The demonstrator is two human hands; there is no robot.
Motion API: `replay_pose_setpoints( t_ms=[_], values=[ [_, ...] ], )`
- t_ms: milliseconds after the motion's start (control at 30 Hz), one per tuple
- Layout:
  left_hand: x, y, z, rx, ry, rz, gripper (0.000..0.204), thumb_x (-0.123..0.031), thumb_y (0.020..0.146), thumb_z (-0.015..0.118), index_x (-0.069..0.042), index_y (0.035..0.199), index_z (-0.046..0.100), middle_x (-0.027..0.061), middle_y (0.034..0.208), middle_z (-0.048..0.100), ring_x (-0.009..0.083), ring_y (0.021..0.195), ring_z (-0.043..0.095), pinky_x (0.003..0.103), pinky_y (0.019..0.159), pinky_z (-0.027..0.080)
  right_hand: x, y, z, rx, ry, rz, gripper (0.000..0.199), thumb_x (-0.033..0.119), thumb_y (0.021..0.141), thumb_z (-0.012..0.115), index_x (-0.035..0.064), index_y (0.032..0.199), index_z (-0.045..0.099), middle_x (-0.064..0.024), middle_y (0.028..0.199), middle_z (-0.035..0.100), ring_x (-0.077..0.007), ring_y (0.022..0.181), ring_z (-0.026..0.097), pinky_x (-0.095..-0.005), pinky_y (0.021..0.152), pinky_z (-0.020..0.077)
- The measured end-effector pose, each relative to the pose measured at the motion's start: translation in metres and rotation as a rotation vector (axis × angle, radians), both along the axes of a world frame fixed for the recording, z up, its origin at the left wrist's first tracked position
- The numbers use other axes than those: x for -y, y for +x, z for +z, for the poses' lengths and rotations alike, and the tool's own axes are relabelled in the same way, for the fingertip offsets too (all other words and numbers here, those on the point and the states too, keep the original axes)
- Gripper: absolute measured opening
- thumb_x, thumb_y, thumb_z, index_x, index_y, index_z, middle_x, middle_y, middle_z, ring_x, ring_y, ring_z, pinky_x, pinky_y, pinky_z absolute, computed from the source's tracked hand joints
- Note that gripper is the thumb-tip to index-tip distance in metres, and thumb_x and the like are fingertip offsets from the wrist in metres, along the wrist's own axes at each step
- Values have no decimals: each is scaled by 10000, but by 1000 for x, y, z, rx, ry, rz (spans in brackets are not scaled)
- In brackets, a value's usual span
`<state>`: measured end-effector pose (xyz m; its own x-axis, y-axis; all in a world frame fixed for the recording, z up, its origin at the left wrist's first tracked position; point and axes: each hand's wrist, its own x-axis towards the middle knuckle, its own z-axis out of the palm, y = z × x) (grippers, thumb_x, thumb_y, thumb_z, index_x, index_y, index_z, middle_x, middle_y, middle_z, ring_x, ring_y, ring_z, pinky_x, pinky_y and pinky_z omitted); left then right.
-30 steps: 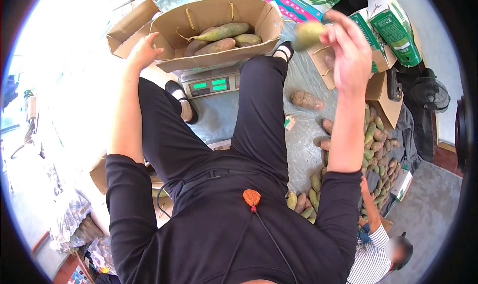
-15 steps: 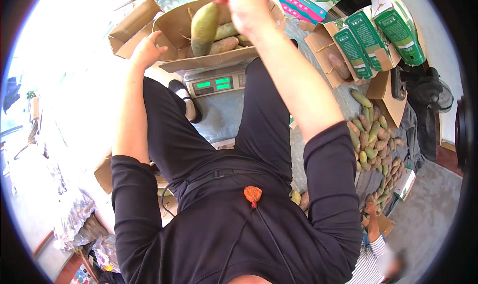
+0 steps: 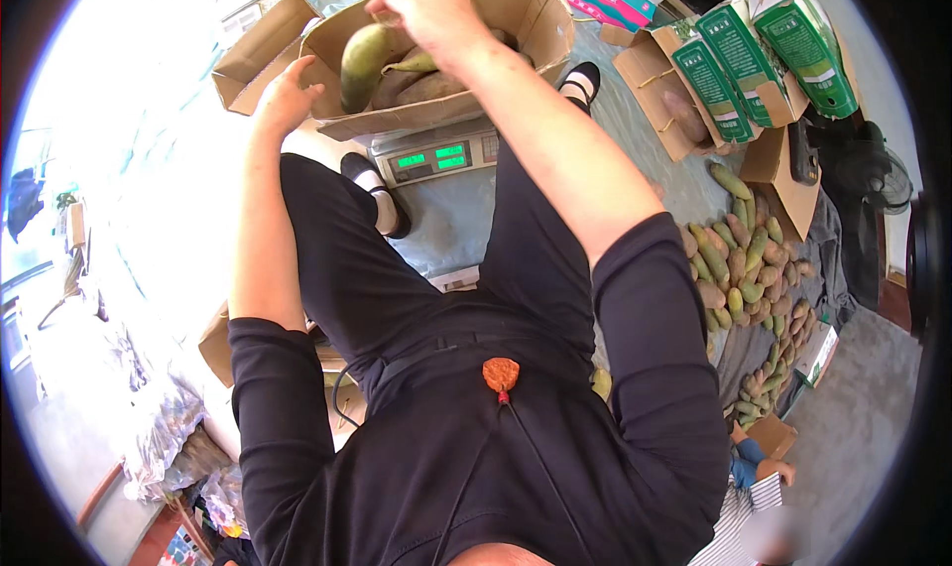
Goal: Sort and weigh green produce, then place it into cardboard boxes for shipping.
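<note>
Below me, a plastic sheet (image 3: 448, 227) carries a scale (image 3: 428, 163), topped by 1 open cardboard box (image 3: 426, 117), and my 2 black shoes (image 3: 401, 217); to my right, root vegetables (image 3: 751, 263) lie heaped on dark cloth (image 3: 831, 266).

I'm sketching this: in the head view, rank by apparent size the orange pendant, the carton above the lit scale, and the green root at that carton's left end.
1. Carton, clearly largest
2. Green root
3. Orange pendant, smallest though nearer the camera

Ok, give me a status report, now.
Left hand open at brown cardboard box's left end; right hand above box, fingers spread. Plump green oblong vegetable inside, left end. Right hand hides some contents.
</note>
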<state>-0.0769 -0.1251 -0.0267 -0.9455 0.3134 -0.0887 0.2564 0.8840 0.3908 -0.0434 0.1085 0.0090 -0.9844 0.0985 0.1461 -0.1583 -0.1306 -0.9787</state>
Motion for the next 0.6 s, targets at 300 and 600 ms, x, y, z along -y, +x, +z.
replay_pose_setpoints(
  t_ms=[300,600],
  values=[
    [5,-8,-7,33,-4,20,545,-253,788,639,-164,1300,474,207,1154,579,317,1085,550,399,916,419,-172,141,-56,236,13,-505,221,73,838,566,24,1046,622,-48,908,645,-112,814,578,-263,664,470],
    [17,-15,-11,58,21,-16,545,-223,802,633,-127,1311,464,162,1301,499,299,1218,462,384,1001,364,-181,424,-310,1059,797,-187,186,208,810,552,59,769,655,-44,623,593,-148,553,549,-313,498,436]
  ],
)
